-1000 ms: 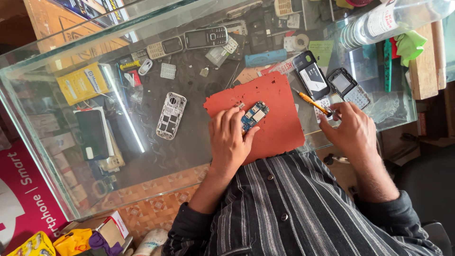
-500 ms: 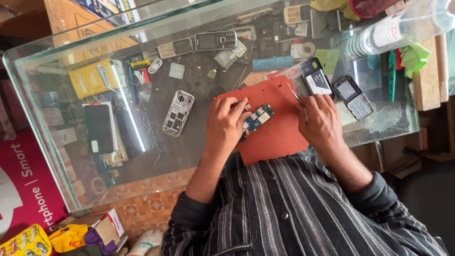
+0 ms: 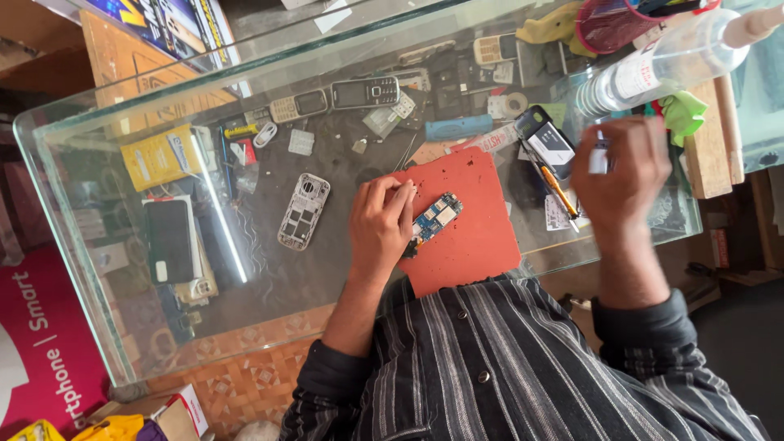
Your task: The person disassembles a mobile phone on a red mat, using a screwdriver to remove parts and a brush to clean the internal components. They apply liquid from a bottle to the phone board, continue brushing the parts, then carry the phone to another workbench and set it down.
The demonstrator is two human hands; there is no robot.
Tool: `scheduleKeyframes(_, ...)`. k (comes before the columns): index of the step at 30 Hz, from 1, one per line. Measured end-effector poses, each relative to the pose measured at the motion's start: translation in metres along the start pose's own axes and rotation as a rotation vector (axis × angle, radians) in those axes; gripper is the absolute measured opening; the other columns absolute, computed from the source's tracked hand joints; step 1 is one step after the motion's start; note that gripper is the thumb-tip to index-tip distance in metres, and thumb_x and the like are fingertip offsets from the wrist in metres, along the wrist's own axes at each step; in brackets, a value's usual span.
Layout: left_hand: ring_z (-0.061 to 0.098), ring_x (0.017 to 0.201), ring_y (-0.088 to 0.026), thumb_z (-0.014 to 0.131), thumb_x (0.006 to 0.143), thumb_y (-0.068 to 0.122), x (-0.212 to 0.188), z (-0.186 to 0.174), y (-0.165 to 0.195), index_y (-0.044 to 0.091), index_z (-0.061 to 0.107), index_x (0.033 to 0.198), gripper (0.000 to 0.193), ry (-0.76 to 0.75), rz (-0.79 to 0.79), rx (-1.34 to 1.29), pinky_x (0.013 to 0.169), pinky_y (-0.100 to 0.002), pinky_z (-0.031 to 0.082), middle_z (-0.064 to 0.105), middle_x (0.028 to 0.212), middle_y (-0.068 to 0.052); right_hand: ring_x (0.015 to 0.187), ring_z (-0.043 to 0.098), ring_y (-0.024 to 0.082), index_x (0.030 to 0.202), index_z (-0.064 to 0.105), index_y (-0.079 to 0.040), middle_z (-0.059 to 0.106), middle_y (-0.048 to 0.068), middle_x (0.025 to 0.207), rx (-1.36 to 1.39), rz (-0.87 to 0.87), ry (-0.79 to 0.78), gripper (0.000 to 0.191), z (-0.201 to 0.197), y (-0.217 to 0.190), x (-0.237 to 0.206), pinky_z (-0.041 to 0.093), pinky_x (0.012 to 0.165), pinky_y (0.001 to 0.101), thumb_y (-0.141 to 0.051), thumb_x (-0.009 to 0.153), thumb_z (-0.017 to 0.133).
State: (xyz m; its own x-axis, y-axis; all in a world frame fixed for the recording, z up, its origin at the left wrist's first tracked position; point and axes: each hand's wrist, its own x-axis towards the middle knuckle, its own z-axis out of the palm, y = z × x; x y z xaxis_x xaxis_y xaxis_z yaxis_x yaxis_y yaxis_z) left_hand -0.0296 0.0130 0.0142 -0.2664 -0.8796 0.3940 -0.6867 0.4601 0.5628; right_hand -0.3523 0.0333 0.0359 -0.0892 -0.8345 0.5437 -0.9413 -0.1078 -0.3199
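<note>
A small blue phone circuit board [image 3: 435,219] lies on a red mat [image 3: 478,245] on the glass counter. My left hand [image 3: 377,224] rests on the mat and pinches the board's left end with its fingertips. Blurred by motion, my right hand [image 3: 625,175] is lifted above the counter's right side. It is closed on a small pale object [image 3: 599,153], too blurred to make out. An orange-handled screwdriver [image 3: 559,192] and a black phone [image 3: 545,140] lie just left of that hand.
A silver phone frame [image 3: 303,211] lies left of the mat. Two keypad phones [image 3: 363,92] and small parts sit at the back. A clear spray bottle [image 3: 653,65], green cloth [image 3: 682,114] and wooden block [image 3: 710,151] crowd the right. The glass edge [image 3: 73,269] runs along the left.
My right hand has left the mat's right edge, moved right and lifted up with a small object in it. My left hand stays on the circuit board.
</note>
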Motion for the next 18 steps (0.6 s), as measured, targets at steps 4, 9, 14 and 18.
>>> scheduleKeyframes(4,0.061,0.096,-0.027,0.072,0.096,0.010,-0.008,-0.004,0.003,0.005,0.072,0.118,0.023,0.004,0.060,0.037,0.088,-0.044,0.051,0.064,0.110,-0.007,0.089,0.058,0.018,0.122,0.060,0.003,0.061,0.013,0.118,0.045,0.060,0.156,0.022,-0.015,0.045,0.011,0.049,0.076,0.0295,0.008,0.102,0.069)
scheduleKeyframes(9,0.059,0.099,-0.030,0.076,0.091,0.041,-0.022,-0.007,0.014,0.001,0.067,0.119,0.050,-0.024,0.053,-0.010,0.085,-0.045,0.049,0.063,0.111,-0.009,0.121,0.053,0.022,0.144,0.043,-0.009,0.049,0.009,0.143,-0.048,0.154,0.297,0.048,-0.024,0.089,0.015,0.052,0.096,0.0337,0.000,0.105,0.070)
scheduleKeyframes(14,0.058,0.105,-0.031,0.076,0.086,0.051,-0.035,-0.005,0.019,0.002,0.066,0.120,0.061,-0.111,0.047,0.055,0.088,-0.049,0.045,0.062,0.115,-0.009,0.139,0.051,0.031,0.162,0.017,-0.011,0.033,0.013,0.163,0.016,-0.009,0.093,0.093,-0.030,0.088,0.014,0.053,0.105,0.0440,0.002,0.096,0.081)
scheduleKeyframes(18,0.057,0.110,-0.031,0.080,0.087,0.035,-0.040,-0.005,0.019,0.005,0.066,0.120,0.047,-0.154,0.010,0.024,0.094,-0.048,0.044,0.061,0.116,-0.008,0.141,0.050,0.029,0.164,0.015,-0.011,0.032,0.014,0.166,0.160,0.033,0.111,0.096,-0.022,0.085,0.022,0.053,0.104,0.0394,0.002,0.094,0.079)
